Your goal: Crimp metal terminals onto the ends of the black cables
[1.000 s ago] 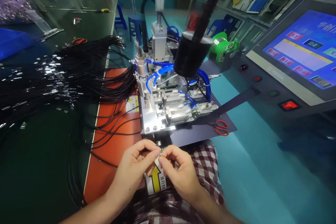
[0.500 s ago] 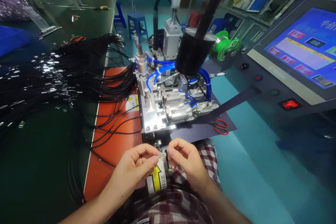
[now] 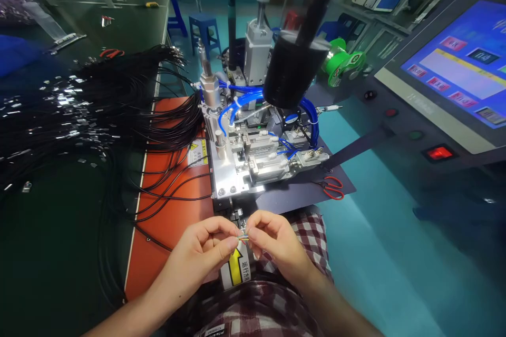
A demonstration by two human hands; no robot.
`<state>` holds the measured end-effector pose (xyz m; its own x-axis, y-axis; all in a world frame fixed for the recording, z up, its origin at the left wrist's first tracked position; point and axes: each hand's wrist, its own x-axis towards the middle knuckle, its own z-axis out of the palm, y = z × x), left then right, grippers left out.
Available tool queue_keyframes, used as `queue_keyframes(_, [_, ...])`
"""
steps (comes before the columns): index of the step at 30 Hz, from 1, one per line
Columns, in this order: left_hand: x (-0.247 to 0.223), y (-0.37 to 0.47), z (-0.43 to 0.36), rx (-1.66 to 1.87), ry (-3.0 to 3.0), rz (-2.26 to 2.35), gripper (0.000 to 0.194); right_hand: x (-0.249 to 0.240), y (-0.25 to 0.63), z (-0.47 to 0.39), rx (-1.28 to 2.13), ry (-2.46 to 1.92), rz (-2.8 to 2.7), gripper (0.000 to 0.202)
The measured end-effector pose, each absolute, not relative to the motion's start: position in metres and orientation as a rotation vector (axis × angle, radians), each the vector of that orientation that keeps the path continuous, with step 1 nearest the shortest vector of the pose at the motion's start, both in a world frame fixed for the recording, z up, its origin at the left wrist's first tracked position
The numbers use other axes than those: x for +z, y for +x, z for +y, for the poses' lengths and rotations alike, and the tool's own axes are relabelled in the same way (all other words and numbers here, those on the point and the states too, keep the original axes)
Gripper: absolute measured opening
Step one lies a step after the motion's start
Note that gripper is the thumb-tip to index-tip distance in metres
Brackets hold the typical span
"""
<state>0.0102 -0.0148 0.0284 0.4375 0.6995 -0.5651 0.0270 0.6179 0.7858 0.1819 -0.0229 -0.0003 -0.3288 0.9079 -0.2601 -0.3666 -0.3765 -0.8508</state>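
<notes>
"Across the dark desk (image 3: 59, 231) on the left, what lay there?"
"A sprawling heap of black cables (image 3: 106, 95), and a metal machine (image 3: 263, 143) stood beside it"
"And nearer?"
"The left hand (image 3: 209, 245) and right hand (image 3: 279, 245) almost met before the machine, each pinching with thumb and forefinger"
"Pinching what?"
"Thin coloured wires (image 3: 243, 238), which bridged their fingertips"

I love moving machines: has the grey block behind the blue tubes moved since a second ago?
Yes. Measured against the silver plate, the grey block has shifted right in the picture.
</notes>
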Motion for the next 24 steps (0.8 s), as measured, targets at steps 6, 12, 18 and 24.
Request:
queue_keyframes(6, [0.0287,0.0090,-0.0143,0.493,0.835,1.016,0.023,-0.0033,0.1822,-0.0221,1.898,-0.889,-0.817,0.021])
queue_keyframes(12, [0.0295,0.0096,-0.0127,0.499,0.829,0.999,0.023,-0.0039,0.1828,-0.0217,1.920,-0.875,-0.805,0.019])
queue_keyframes(18, [0.0319,0.0097,-0.0110,0.494,0.808,0.955,0.020,-0.0058,0.1859,-0.0209,1.980,-0.852,-0.839,0.020])
queue_keyframes(24, [0.0288,0.0067,-0.0124,0.472,0.821,0.914,0.017,-0.0032,0.1901,-0.0193,2.061,-0.895,-0.845,0.019])
